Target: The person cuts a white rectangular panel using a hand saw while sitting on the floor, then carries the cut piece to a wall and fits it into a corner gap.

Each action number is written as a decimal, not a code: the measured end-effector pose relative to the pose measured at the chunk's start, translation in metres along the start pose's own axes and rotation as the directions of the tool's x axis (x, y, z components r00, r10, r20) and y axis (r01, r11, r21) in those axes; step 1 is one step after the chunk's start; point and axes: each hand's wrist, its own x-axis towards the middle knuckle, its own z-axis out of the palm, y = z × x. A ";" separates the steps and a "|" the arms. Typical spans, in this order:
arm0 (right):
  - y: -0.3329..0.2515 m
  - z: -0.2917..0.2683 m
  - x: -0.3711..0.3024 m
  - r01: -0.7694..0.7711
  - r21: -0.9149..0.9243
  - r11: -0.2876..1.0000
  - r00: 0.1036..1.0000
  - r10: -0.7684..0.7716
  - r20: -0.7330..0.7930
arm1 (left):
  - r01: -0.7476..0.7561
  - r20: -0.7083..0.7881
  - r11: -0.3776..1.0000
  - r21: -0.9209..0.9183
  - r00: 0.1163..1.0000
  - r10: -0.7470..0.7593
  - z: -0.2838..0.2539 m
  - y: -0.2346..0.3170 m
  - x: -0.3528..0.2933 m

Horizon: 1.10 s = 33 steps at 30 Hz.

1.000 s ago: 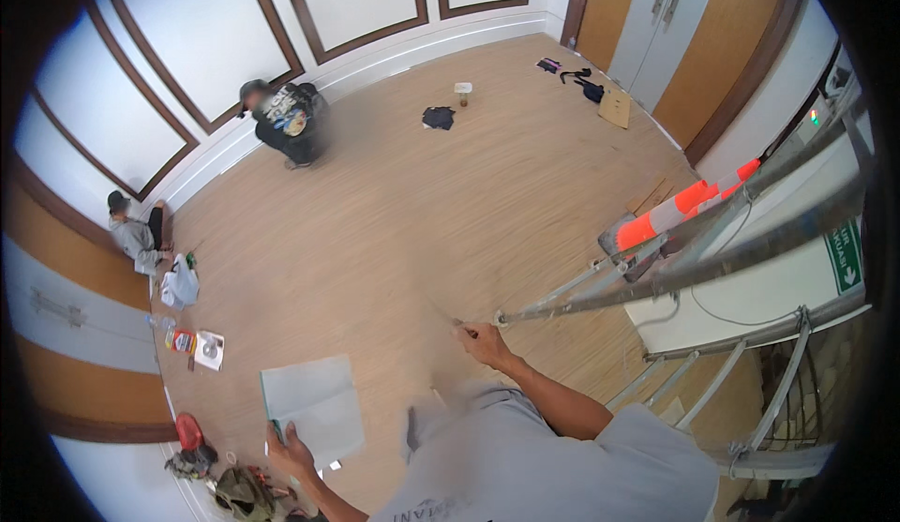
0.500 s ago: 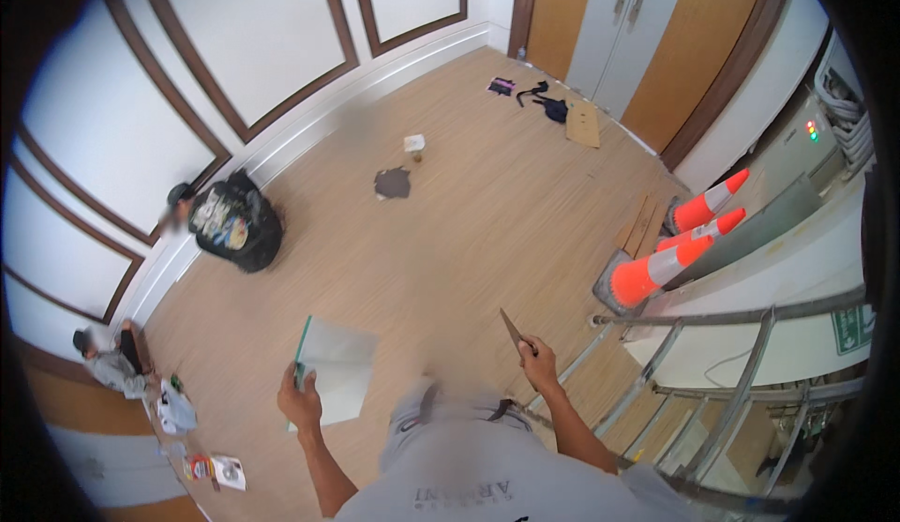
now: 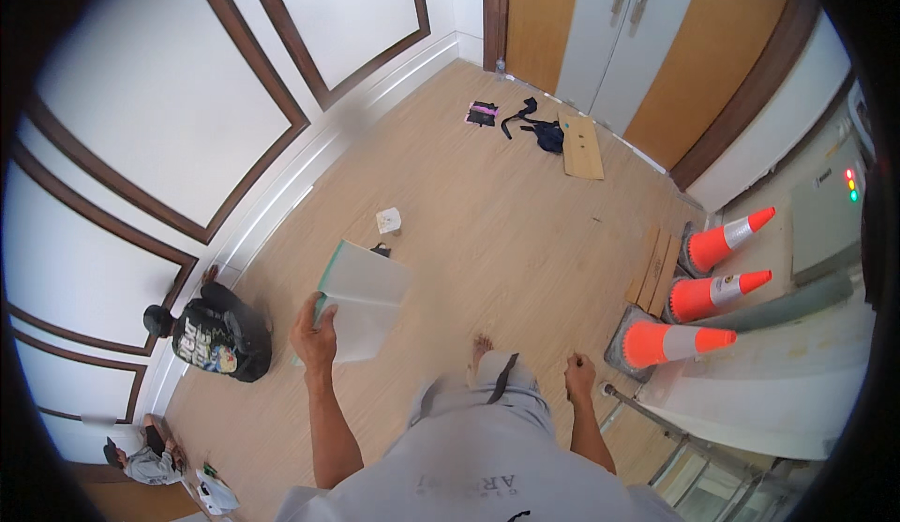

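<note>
My left hand [image 3: 315, 333] is closed on a roll-edged sheet of thin, see-through masking film [image 3: 367, 290]. A green strip of tape runs along the film's left edge, and the film hangs out to the right of my fingers. Down at my right side, my right hand [image 3: 580, 373] is closed round a dark tool [image 3: 568, 389]. Most of that tool is hidden by the fist now; the earlier picture shows it with a pointed blade. My bare foot [image 3: 482, 345] stands on the wood-look floor [image 3: 487, 241] between the hands.
Orange cones [image 3: 689, 294] line the right side, with a metal frame [image 3: 694, 447] nearer. A person [image 3: 220, 333] sits by the left panelled wall, another person [image 3: 153, 461] beyond. A white container [image 3: 388, 220] and flat cardboard [image 3: 582, 147] lie ahead, before the door [image 3: 609, 53].
The view has shifted as I move forward. My left hand with the film has come nearer the white container. My right hand has dropped and turned, so the blade no longer shows.
</note>
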 end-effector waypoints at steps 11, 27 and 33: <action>-0.315 0.107 0.317 0.170 0.118 0.978 0.980 -0.181 0.086 | 0.230 0.035 0.973 0.026 0.972 -0.231 0.216 -0.060 0.291; -0.550 0.311 0.629 -0.317 0.434 0.844 0.946 0.313 0.082 | 0.148 0.445 0.935 -0.323 0.895 0.012 0.605 0.024 0.836; -0.678 0.368 0.783 -0.389 0.274 0.880 0.921 0.365 0.138 | -0.051 0.343 0.892 -0.449 0.912 0.225 0.686 0.084 1.020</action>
